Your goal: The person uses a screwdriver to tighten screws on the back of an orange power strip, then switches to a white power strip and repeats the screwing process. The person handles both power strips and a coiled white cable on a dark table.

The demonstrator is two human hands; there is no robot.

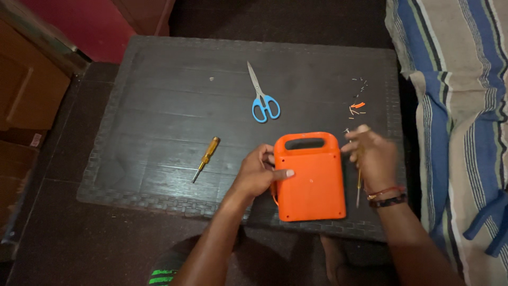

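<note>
In the head view, an orange plastic case (pixel 312 177) with a handle slot at its top lies flat on the dark worktop (pixel 159 106), close to the edge at 6 o'clock. The left hand (pixel 257 172) holds the case at its left side: the thumb lies on the orange surface and the fingers are curled around the edge, so this hand is closed on the case. The right hand (pixel 373 159) is just beside the case at 3 o'clock. Its fingers are narrow and closed around a thin screwdriver (pixel 359 182), whose metal shaft points toward 6 o'clock below the hand. I cannot tell if this hand touches the case.

From the case, a second screwdriver (pixel 206 158) with a yellow handle lies at 9 o'clock, well apart from both hands. A pair of scissors (pixel 262 98) with blue handles lies at 11 o'clock, with the blades pointing away from the person. Some small orange and dark pieces (pixel 357 106) are scattered at 1 o'clock, near the right hand. A striped cloth (pixel 455 79) in blue and beige covers the area at 3 o'clock, beside the worktop.
</note>
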